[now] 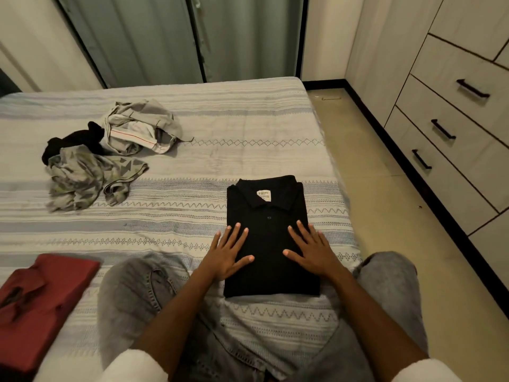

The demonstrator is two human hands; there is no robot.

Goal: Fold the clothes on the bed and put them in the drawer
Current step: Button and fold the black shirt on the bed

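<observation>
A black polo shirt (pixel 268 205) lies folded into a neat rectangle on the striped bed (pixel 192 216), collar facing away from me. My left hand (pixel 230 252) rests flat on its left edge with fingers spread. My right hand (pixel 312 250) lies flat on its right side, fingers spread too. A folded red shirt (pixel 41 301) sits at the near left of the bed. Unfolded clothes lie at the far left: a grey garment with a red stripe (pixel 143 128), a black item (pixel 74 140) and a patterned grey-green piece (pixel 88 180).
A wardrobe with three dark-handled drawers (pixel 443 130) stands to the right across a strip of tiled floor (pixel 385 172); all drawers look closed. My knees in grey jeans (pixel 132 293) rest on the bed's near edge. Curtains (pixel 165 37) hang behind the bed.
</observation>
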